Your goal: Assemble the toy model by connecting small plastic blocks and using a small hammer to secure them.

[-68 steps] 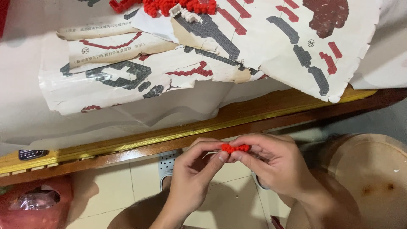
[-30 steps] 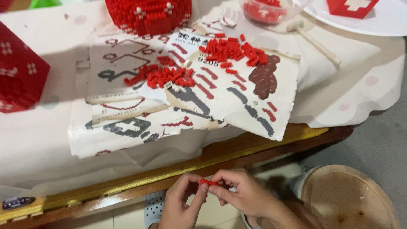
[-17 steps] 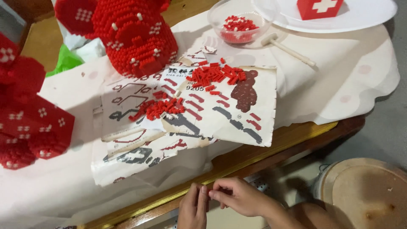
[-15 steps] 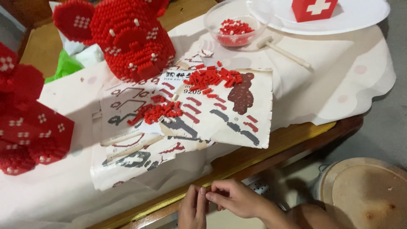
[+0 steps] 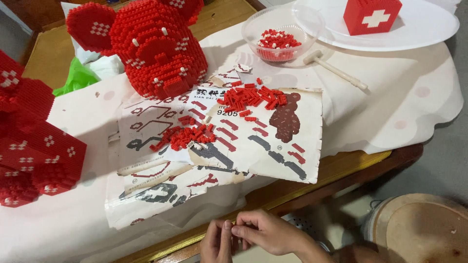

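Note:
Both hands meet at the bottom of the view, below the table's front edge. My left hand (image 5: 217,242) and my right hand (image 5: 267,233) press their fingertips together on a tiny red brick piece that the fingers almost entirely hide. On the table above them lie worn paper instruction sheets (image 5: 287,151). Two heaps of loose red bricks rest on the sheets, one heap (image 5: 253,97) to the right and the other heap (image 5: 187,136) to the left. A large red brick bear head (image 5: 156,44) stands behind the sheets.
A clear bowl (image 5: 280,22) holds red bricks, with a small white hammer (image 5: 334,70) beside it. A white plate (image 5: 429,36) carries a red cube with a white cross (image 5: 371,14). More red brick models (image 5: 29,141) stand at the left. A round wooden lid (image 5: 424,229) sits low at the right.
The view has tilted up the table, so the hands sit lower in the picture. They stay joined; the red piece, plainly seen earlier, is now almost covered by the fingers.

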